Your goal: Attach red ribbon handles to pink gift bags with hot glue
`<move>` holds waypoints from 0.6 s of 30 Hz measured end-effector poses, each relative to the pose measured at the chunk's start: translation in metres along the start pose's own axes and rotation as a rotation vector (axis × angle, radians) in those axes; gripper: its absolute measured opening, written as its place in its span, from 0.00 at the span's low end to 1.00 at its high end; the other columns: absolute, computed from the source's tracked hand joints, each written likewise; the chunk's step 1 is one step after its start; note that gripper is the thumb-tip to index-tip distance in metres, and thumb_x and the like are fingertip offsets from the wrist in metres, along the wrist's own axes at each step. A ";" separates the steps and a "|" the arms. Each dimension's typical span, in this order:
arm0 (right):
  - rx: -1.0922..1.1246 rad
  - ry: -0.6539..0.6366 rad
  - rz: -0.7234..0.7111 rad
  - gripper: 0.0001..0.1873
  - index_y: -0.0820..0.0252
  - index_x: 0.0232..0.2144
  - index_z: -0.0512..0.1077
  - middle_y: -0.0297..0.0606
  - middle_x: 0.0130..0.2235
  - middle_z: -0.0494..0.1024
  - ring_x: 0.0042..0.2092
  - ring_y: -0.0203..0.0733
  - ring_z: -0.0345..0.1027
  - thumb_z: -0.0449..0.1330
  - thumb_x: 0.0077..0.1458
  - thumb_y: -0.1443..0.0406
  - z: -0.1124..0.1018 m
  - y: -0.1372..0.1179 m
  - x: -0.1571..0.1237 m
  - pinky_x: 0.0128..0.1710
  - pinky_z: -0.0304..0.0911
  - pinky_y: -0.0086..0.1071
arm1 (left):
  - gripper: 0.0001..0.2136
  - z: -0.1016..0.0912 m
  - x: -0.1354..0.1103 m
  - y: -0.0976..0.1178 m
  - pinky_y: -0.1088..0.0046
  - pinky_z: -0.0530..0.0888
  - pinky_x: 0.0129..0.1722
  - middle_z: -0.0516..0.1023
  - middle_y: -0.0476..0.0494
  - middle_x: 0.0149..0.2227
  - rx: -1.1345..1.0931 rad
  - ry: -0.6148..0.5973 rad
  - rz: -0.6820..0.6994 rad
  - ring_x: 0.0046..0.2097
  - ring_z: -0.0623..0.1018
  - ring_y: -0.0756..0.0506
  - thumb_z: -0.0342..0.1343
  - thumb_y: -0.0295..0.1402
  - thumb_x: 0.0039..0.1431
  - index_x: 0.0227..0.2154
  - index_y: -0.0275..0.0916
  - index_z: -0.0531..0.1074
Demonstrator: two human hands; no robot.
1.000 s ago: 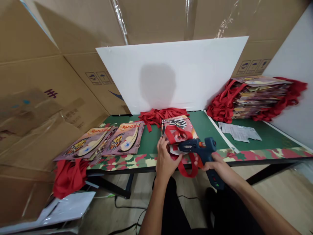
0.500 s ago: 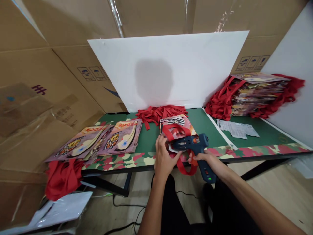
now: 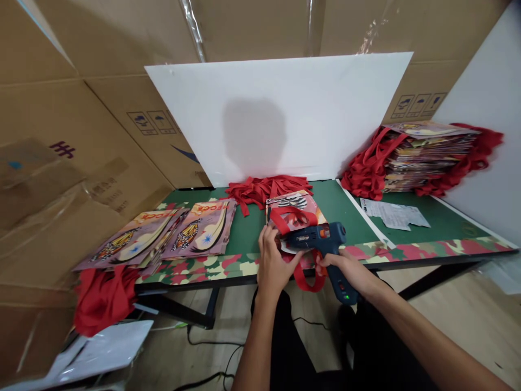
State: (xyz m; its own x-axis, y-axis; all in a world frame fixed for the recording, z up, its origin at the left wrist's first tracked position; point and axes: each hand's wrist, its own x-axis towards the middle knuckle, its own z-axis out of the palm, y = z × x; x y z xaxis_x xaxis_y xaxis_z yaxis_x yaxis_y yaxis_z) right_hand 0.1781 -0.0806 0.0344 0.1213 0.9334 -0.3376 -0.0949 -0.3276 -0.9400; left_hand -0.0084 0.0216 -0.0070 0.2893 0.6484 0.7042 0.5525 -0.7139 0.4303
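My right hand (image 3: 345, 267) is wrapped around the handle of a dark blue glue gun (image 3: 337, 271), fingers at its orange trigger. The gun's nozzle points left into the opening of a printed paper bag (image 3: 317, 204) at the table's front edge. My left hand (image 3: 272, 255) grips the bag's left side, thumb toward the nozzle. One red ribbon handle (image 3: 307, 218) arches over the bag; another red handle (image 3: 309, 283) hangs below the table edge. The nozzle tip is hidden near my left fingers.
Loose red ribbons (image 3: 266, 188) lie behind the bag. Printed bags (image 3: 203, 228) are stacked at left, with red handles (image 3: 103, 298) hanging over the edge. A taller bag stack (image 3: 427, 157) stands at right beside a torn paper (image 3: 393, 213). A white board (image 3: 325, 108) leans behind.
Almost nothing differs. The glue gun and my right hand have shifted very slightly left, while my left hand keeps its place on the bag.
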 end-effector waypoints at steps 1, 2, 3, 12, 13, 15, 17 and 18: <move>-0.012 0.006 -0.008 0.09 0.61 0.29 0.72 0.39 0.33 0.79 0.36 0.43 0.71 0.61 0.48 0.60 -0.001 0.000 -0.001 0.38 0.63 0.33 | 0.41 0.000 0.000 0.000 0.48 0.67 0.65 0.61 0.27 0.65 0.001 -0.001 0.003 0.70 0.60 0.32 0.71 0.37 0.54 0.64 0.39 0.52; -0.020 0.005 -0.016 0.09 0.61 0.28 0.72 0.39 0.33 0.78 0.36 0.42 0.71 0.60 0.49 0.60 -0.002 -0.001 -0.002 0.38 0.63 0.32 | 0.41 0.000 0.000 0.000 0.48 0.67 0.65 0.61 0.27 0.65 0.002 0.000 0.005 0.70 0.60 0.32 0.71 0.37 0.54 0.64 0.39 0.52; -0.028 -0.003 -0.024 0.08 0.61 0.28 0.72 0.39 0.33 0.78 0.36 0.42 0.70 0.59 0.49 0.61 -0.003 -0.002 -0.003 0.38 0.63 0.32 | 0.41 0.000 0.001 0.000 0.48 0.67 0.65 0.62 0.27 0.65 0.004 0.000 0.006 0.70 0.60 0.32 0.71 0.36 0.54 0.64 0.39 0.52; -0.097 0.081 0.027 0.11 0.60 0.25 0.72 0.39 0.30 0.76 0.32 0.40 0.67 0.60 0.48 0.58 -0.016 -0.001 -0.007 0.31 0.59 0.32 | 0.40 0.000 0.002 0.001 0.47 0.68 0.65 0.62 0.27 0.65 0.011 0.001 0.017 0.70 0.60 0.31 0.69 0.37 0.55 0.64 0.38 0.53; -0.097 0.073 0.015 0.11 0.60 0.24 0.72 0.40 0.30 0.77 0.33 0.41 0.68 0.61 0.48 0.58 -0.018 0.001 -0.006 0.31 0.60 0.32 | 0.40 0.000 0.002 0.000 0.47 0.68 0.65 0.62 0.26 0.65 0.010 0.000 0.014 0.70 0.60 0.31 0.69 0.37 0.55 0.64 0.38 0.53; -0.086 0.071 0.000 0.11 0.61 0.25 0.73 0.40 0.29 0.76 0.33 0.42 0.69 0.61 0.48 0.57 -0.019 0.002 -0.006 0.32 0.61 0.33 | 0.40 0.000 0.002 0.000 0.47 0.68 0.65 0.62 0.26 0.65 0.012 -0.001 0.008 0.70 0.60 0.31 0.69 0.37 0.55 0.64 0.39 0.53; -0.071 0.077 -0.015 0.12 0.61 0.26 0.74 0.40 0.29 0.76 0.32 0.43 0.69 0.62 0.47 0.57 -0.019 0.001 -0.007 0.32 0.61 0.33 | 0.39 0.000 0.001 0.001 0.47 0.68 0.64 0.62 0.26 0.65 0.015 -0.001 0.009 0.70 0.61 0.31 0.70 0.38 0.55 0.64 0.39 0.53; -0.066 0.090 -0.018 0.12 0.61 0.28 0.75 0.39 0.29 0.76 0.32 0.43 0.69 0.63 0.46 0.57 -0.019 0.000 -0.008 0.32 0.60 0.33 | 0.39 0.000 0.001 0.001 0.47 0.69 0.64 0.62 0.26 0.65 0.017 -0.002 0.008 0.69 0.61 0.31 0.70 0.38 0.55 0.64 0.39 0.53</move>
State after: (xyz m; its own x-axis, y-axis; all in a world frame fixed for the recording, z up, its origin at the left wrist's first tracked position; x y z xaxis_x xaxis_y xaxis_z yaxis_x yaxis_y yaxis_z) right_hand 0.1961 -0.0906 0.0365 0.2113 0.9232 -0.3211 -0.0272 -0.3228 -0.9461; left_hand -0.0076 0.0217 -0.0057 0.2955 0.6433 0.7063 0.5634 -0.7144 0.4150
